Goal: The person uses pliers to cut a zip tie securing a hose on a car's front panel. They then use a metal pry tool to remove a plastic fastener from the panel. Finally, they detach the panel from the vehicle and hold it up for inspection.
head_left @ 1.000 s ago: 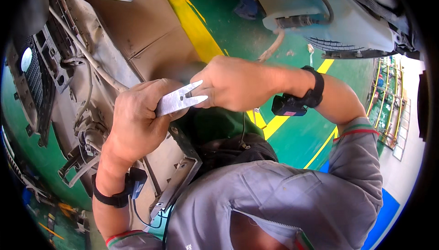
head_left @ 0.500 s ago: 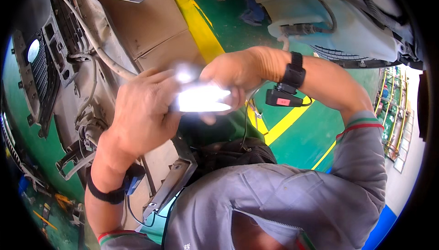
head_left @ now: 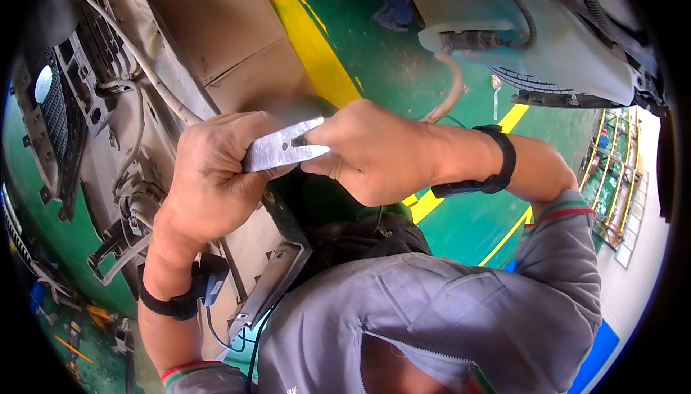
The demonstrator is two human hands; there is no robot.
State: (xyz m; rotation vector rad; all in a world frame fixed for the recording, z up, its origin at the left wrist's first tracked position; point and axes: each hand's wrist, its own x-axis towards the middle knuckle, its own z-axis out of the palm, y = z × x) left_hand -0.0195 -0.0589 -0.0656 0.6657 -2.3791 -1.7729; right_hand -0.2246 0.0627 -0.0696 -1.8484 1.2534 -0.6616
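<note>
In my left hand (head_left: 205, 185) is a flat, shiny metal fork-ended pry tool (head_left: 268, 153), gripped between thumb and curled fingers. Its two prongs point right, and a small hole shows near the base of the notch. My right hand (head_left: 385, 153) is closed, knuckles up, with its fingertips against the prong ends. Whatever those fingers pinch is hidden. Both hands are above a dark part, at the edge of a dusty beige bumper-like panel (head_left: 209, 27). A dark blur lies just beyond the tool.
At the upper right hangs a pale translucent reservoir (head_left: 525, 48) with a connector and hose. A grille piece (head_left: 61, 113) stands at the left. Below my hands is a metal bracket (head_left: 273, 279). Yellow lines (head_left: 309, 41) cross the green floor; a rack (head_left: 612, 171) stands far right.
My right hand has turned over and lowered slightly, its wrist strap now facing another way. The tool's glare has faded, so its forked end shows clearly. My left hand keeps hold of it.
</note>
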